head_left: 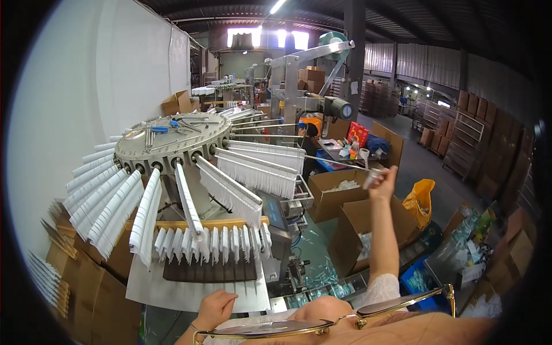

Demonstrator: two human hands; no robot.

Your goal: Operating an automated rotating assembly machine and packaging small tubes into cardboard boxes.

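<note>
At arm's length to the right of the machine, right hand raised high, fingers pinched around a small whitish piece at the outer tip of a thin metal rod. Rod's long axis runs from the round grey hub out toward the hand, near horizontal, tip sloping slightly down to the right. Piece too small and blurred to tell its shape. Left hand low, fingers curled loosely, resting on the edge of a pale flat tray; it holds nothing. Hub is a metal disc, sockets around its rim, rods radiating like spokes, most carrying rows of hanging white strips, soft-looking, fringe-like. Below, a wooden bar with more white strips lined up over a dark slotted block. Brown cardboard boxes open on the floor beyond the hand; a yellow bag just beside them. Gold-rimmed glasses at the lower edge.
</note>
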